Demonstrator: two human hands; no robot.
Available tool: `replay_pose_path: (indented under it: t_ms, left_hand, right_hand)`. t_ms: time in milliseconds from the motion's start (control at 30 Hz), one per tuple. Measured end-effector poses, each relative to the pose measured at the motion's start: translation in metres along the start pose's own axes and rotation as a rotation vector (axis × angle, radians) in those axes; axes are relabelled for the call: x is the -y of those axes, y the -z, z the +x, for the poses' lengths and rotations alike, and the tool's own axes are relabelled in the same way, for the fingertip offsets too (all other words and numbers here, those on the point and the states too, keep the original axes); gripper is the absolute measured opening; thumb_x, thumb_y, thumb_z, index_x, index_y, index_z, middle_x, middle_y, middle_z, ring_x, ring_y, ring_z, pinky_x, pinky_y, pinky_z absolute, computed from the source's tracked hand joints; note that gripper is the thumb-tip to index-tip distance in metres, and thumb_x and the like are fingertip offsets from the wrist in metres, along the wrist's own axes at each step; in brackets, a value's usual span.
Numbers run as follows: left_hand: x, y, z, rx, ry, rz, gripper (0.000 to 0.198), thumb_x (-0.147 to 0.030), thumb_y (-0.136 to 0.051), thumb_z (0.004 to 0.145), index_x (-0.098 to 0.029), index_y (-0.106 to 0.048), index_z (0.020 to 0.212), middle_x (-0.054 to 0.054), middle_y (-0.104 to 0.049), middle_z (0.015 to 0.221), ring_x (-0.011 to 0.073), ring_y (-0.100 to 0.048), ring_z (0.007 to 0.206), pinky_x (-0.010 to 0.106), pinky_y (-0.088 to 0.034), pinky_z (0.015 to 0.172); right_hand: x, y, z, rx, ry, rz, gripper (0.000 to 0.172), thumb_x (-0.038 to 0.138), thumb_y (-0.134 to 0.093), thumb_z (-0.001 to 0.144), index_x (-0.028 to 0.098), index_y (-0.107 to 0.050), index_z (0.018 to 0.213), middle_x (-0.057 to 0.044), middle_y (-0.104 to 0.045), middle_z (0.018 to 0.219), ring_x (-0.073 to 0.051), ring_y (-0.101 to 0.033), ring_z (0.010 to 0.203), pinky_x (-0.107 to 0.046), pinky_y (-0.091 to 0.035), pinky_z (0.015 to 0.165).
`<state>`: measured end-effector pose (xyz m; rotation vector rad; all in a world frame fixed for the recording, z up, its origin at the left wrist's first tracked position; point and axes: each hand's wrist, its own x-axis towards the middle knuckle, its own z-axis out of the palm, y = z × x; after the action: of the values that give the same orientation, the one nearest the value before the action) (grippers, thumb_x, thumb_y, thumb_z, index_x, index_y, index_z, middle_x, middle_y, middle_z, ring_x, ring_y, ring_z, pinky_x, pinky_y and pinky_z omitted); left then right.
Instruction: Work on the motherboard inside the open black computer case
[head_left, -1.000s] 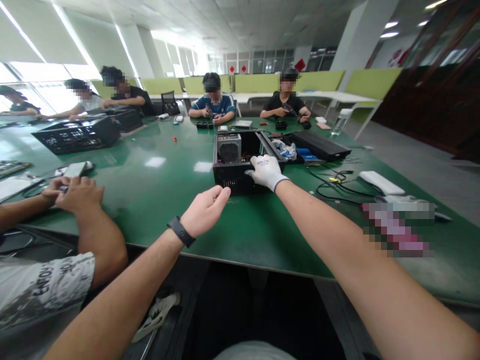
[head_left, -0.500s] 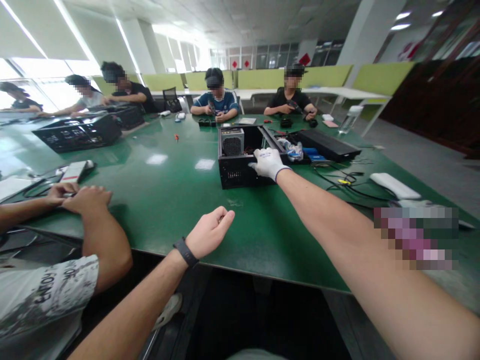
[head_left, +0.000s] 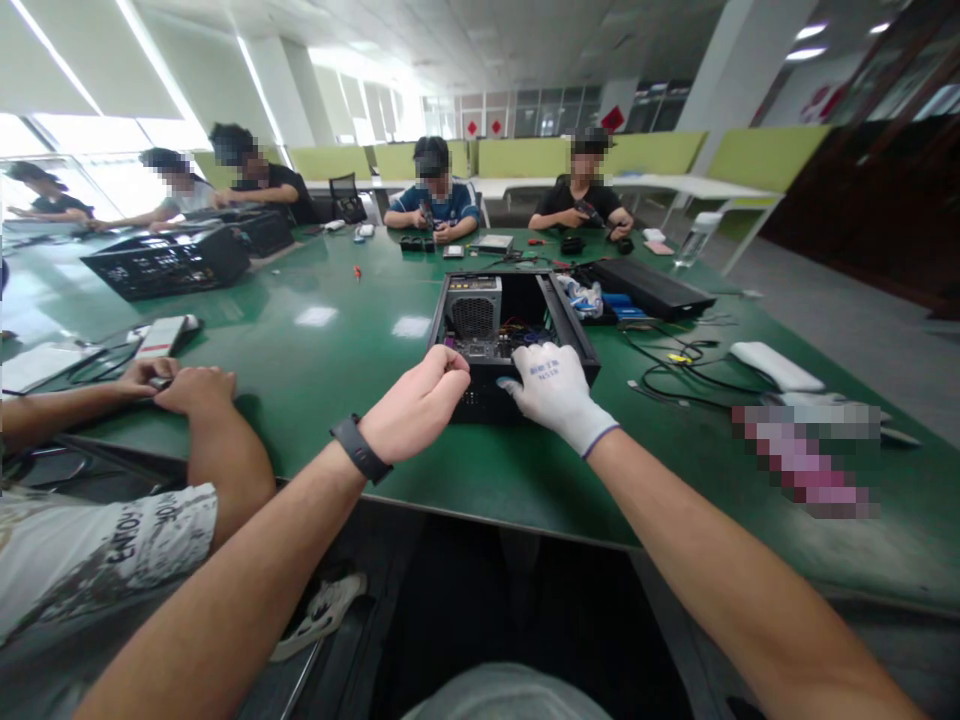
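Observation:
In front of me on the table lies a black computer case (head_left: 487, 400), its top side uncovered, with a grey power supply (head_left: 475, 312) and coloured wires inside. My right hand (head_left: 556, 392), in a white glove, grips the case's near edge, fingers over the rim and thumb down the front. My left hand (head_left: 416, 402) is bare, with a dark band on the wrist. It is closed, fingertips pinched together, by the near left corner of the case; whatever is between the fingers is hidden.
Right of the case are a blue-and-white glove (head_left: 581, 297), a flat black panel (head_left: 652, 287), loose black cables (head_left: 667, 372) and a white slab-like object (head_left: 776, 367). A seated person's hands (head_left: 176, 382) rest at left. Another case (head_left: 165, 265) stands farther left. Several people sit across the table.
My right hand has drawn the case nearer to me, so more of its inside shows. My left hand has risen from above the table edge to the case's near left corner, still closed.

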<state>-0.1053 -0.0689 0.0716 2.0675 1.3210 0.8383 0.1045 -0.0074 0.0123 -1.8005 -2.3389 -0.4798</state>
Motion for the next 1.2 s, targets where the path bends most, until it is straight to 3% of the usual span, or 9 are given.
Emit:
replay_pose_path:
  t_ms: [167, 400, 567, 867, 1200]
  left_hand:
    - [-0.025, -0.003, 0.019, 0.092, -0.028, 0.17, 0.03, -0.028, -0.043, 0.089, -0.013, -0.049, 0.114, 0.006, -0.061, 0.09, 0.0168, -0.055, 0.077, 0.032, -0.047, 0.074]
    - [-0.024, -0.032, 0.046, 0.351, -0.067, 0.689, 0.041, -0.037, -0.049, 0.09, -0.014, -0.056, 0.123, 0.017, -0.057, 0.122, 0.0233, -0.064, 0.098, 0.034, -0.05, 0.087]
    - [-0.03, -0.05, 0.054, 0.548, -0.121, 0.9, 0.035, -0.03, -0.057, 0.084, -0.014, -0.066, 0.114, 0.015, -0.067, 0.115, 0.0262, -0.065, 0.105, 0.033, -0.052, 0.089]
    - [-0.036, -0.088, 0.052, 0.786, -0.012, 1.073, 0.037, -0.022, -0.073, 0.07, -0.006, -0.074, 0.103, 0.02, -0.072, 0.11, 0.0284, -0.068, 0.101, 0.029, -0.053, 0.088]
    - [-0.003, -0.104, 0.07, 0.811, 0.036, 1.085, 0.052, -0.024, -0.086, 0.055, -0.008, -0.076, 0.104, 0.019, -0.074, 0.105, 0.0295, -0.07, 0.097, 0.03, -0.055, 0.085]
  right_hand:
    - [0.013, 0.027, -0.067, -0.026, 0.026, -0.006, 0.037, 0.052, -0.05, 0.091, 0.017, -0.057, 0.103, -0.012, -0.062, 0.097, -0.024, -0.051, 0.09, -0.036, -0.024, 0.074]
    - [0.025, 0.055, -0.151, -0.046, 0.058, 0.04, 0.028, 0.045, -0.064, 0.085, 0.019, -0.059, 0.093, -0.007, -0.059, 0.086, -0.023, -0.047, 0.082, -0.035, -0.021, 0.07]
    - [0.031, 0.064, -0.19, -0.064, 0.061, 0.105, 0.026, 0.041, -0.071, 0.079, 0.021, -0.061, 0.092, -0.005, -0.059, 0.082, -0.022, -0.045, 0.078, -0.035, -0.02, 0.069]
    - [0.038, 0.07, -0.228, -0.139, 0.053, 0.228, 0.025, 0.033, -0.078, 0.069, 0.023, -0.061, 0.084, -0.002, -0.057, 0.074, -0.02, -0.042, 0.072, -0.035, -0.021, 0.068]
    - [0.036, 0.074, -0.225, -0.074, 0.025, 0.229, 0.022, 0.036, -0.075, 0.072, 0.024, -0.06, 0.082, -0.003, -0.058, 0.076, -0.022, -0.043, 0.073, -0.036, -0.02, 0.068]
